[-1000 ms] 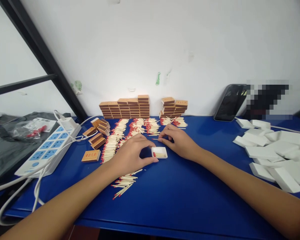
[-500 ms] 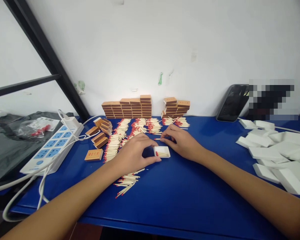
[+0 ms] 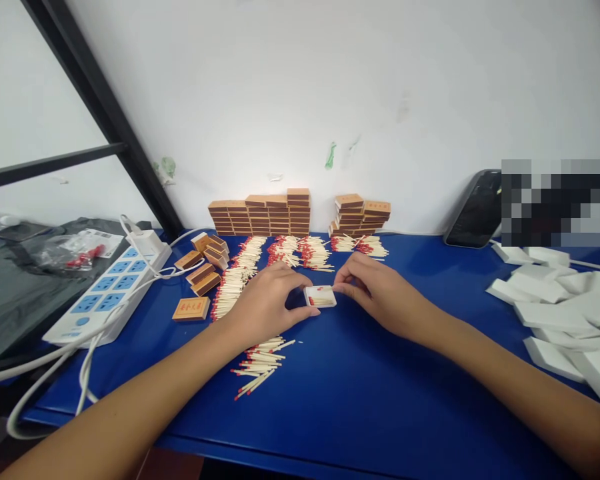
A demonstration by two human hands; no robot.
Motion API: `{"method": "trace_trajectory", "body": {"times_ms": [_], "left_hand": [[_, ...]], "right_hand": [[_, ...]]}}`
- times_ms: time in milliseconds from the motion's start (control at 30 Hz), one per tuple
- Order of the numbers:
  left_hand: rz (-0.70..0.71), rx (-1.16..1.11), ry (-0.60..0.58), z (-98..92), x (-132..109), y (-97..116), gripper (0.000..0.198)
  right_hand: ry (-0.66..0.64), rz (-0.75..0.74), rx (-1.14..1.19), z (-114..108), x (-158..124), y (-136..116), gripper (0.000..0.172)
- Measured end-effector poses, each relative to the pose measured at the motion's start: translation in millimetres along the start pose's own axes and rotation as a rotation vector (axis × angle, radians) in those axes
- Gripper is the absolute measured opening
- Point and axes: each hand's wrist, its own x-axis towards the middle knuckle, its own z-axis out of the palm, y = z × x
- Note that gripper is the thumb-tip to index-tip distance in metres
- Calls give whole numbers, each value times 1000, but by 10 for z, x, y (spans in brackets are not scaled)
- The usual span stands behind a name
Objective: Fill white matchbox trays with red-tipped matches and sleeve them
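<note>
A small white matchbox tray with red-headed matches along its near side is gripped at its left end by my left hand, thumb in front and fingers behind. At the tray's right end is my right hand, closed in a pinch. A match reaches from its fingertips over the tray, red head to the left. Long rows of loose matches lie behind and left of my left hand. A smaller group of matches spreads below my left wrist.
Stacked matchboxes stand along the wall, with a shorter stack to the right. Loose matchboxes and a power strip with cables are at left. White trays pile up at right, near a leaning phone.
My right hand has brought the match from behind the tray to over it. The tray stays in my left hand. The whole view has shifted slightly.
</note>
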Motion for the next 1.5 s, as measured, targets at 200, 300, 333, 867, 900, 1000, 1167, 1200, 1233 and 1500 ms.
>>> {"method": "trace_trajectory", "body": {"times_ms": [200,300,333,867,900,1000,1167,1200,1233,1500], "left_hand": [[10,-32,5,12,-5,-12,39],[17,-49,12,19,-5,-22,38],[18,-53,12,20,-5,-22,38],[-28,-61,-20,-5,-2,15,40],[-31,-60,-21,-6,-2,15,39],[-29,-61,-22,-5,0,12,38],[-14,-57,-17,4,0,-1,40],[-13,-55,-17,5,0,-3,40],[-12,-53,-15,6,-1,-4,40],[15,-60,-7,3,0,-5,39]], "right_hand": [[-48,-13,-38,71,-52,-122,12],[-21,-5,-42,71,-60,-91,12],[-20,-3,-43,69,-64,-82,12],[-45,-39,-78,80,-85,-98,8],[-46,-38,-79,81,-84,-101,8],[-55,-32,-76,83,-85,-106,8],[-64,-35,-80,85,-95,-117,9],[-65,-36,-80,84,-97,-122,10],[-67,-37,-80,82,-99,-127,10],[-72,-37,-104,81,-111,-135,10]]}}
